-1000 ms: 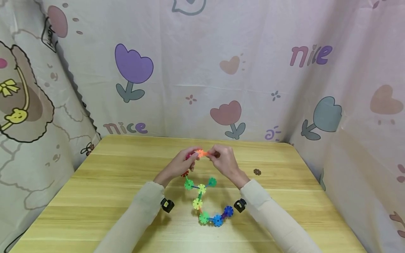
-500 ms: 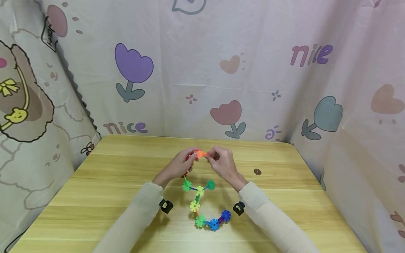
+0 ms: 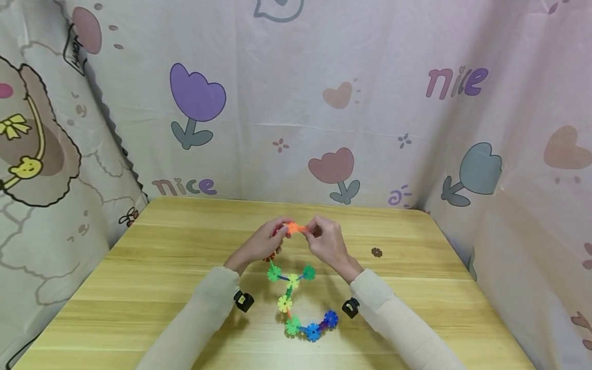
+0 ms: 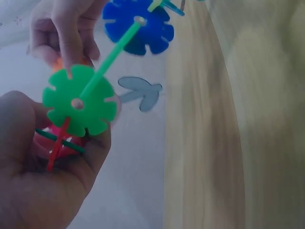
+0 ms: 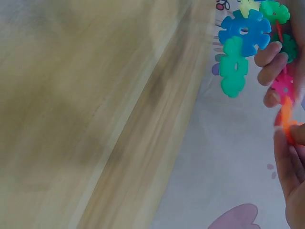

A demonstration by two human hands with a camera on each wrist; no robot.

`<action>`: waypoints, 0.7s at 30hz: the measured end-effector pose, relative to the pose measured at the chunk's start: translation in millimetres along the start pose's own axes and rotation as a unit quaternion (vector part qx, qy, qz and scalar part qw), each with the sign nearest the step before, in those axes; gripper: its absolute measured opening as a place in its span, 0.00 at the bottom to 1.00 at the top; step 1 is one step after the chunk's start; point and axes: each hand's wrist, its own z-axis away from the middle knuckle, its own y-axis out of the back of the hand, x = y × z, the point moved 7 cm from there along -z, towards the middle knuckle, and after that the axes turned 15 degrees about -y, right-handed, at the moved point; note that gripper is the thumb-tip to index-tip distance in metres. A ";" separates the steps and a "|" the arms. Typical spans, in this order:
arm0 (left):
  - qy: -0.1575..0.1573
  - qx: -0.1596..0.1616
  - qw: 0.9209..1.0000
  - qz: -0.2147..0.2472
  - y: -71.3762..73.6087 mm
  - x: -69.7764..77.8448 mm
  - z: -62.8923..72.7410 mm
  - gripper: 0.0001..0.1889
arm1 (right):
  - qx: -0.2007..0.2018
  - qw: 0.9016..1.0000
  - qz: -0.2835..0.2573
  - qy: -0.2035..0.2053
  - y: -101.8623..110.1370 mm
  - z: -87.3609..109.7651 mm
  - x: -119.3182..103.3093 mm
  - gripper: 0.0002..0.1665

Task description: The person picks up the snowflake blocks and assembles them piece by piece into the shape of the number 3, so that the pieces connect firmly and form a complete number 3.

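Observation:
A chain of notched plastic snowflake discs hangs from my left hand [image 3: 256, 245], which grips its red and pink end; a pink disc [image 5: 284, 87] shows between the hands. My right hand [image 3: 329, 244] pinches an orange snowflake disc [image 3: 293, 228] between thumb and fingers, right at that end. Below the left hand, the chain runs through a green disc [image 4: 56, 94], a blue disc [image 4: 155, 29] and yellow discs, down to a dark blue disc [image 3: 331, 319] nearer the body. The left fingers hide part of the red pieces.
One loose brown snowflake disc [image 3: 376, 252] lies on the wooden table [image 3: 185, 226], right of the right hand. A printed curtain [image 3: 259, 169] hangs behind the table's far edge and along both sides. Black wrist cameras sit at both sleeves.
The hanging chain has swung slightly left and toward the body. Both hands stay close together at nearly the same spot, still holding the red end and the orange disc.

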 end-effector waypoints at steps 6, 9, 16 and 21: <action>0.006 0.002 1.000 0.007 3.2 -6.5 2.3 0.21 | 0.007 1.000 0.007 -0.002 3.3 -0.8 2.6 0.13; 0.003 -0.005 1.000 0.022 1.3 -3.7 1.5 0.21 | 0.000 1.000 0.012 0.012 0.9 -1.3 -0.4 0.12; 0.001 -0.004 0.999 0.031 -2.8 0.7 0.7 0.21 | -0.002 1.000 0.024 0.005 -1.9 -1.6 -2.6 0.11; -0.001 -0.012 1.000 0.028 -4.7 3.2 1.2 0.22 | -0.005 0.999 0.036 0.007 -1.6 -2.0 -4.6 0.11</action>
